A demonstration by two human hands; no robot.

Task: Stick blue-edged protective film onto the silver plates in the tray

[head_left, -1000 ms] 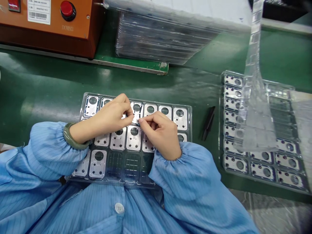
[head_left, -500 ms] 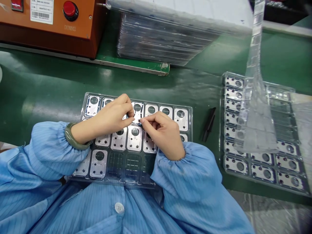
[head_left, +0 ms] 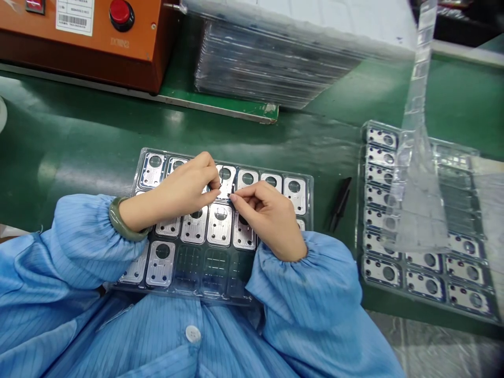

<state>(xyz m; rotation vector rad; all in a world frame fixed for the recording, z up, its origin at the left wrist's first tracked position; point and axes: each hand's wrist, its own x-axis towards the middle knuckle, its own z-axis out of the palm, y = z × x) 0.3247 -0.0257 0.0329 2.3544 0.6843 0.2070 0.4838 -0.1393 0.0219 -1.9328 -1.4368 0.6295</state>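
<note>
In front of me lies a clear plastic tray [head_left: 310, 194] with rows of silver metal plates, each with a large round hole and smaller holes. My left hand [head_left: 192, 181] reaches over the tray from the left, thumb and fingers pinched beside a plate [head_left: 226, 176] in the far row. From the right, my right hand [head_left: 271, 218] pinches at the same plate's lower right corner. Anything between either hand's fingertips is too small to make out. Several near-row pockets [head_left: 215, 268] hold no plate.
Dark tweezers [head_left: 340, 203] lie right of the tray. Farther right, a second tray [head_left: 423, 296] of plates is partly covered by a clear plastic strip [head_left: 419, 194]. A stack of clear trays [head_left: 271, 63] and an orange machine [head_left: 118, 58] with a red button stand at the back.
The whole view has shifted slightly. My right fingertips have moved a little away from the plate's lower edge toward its right corner; my left hand keeps its pinch.
</note>
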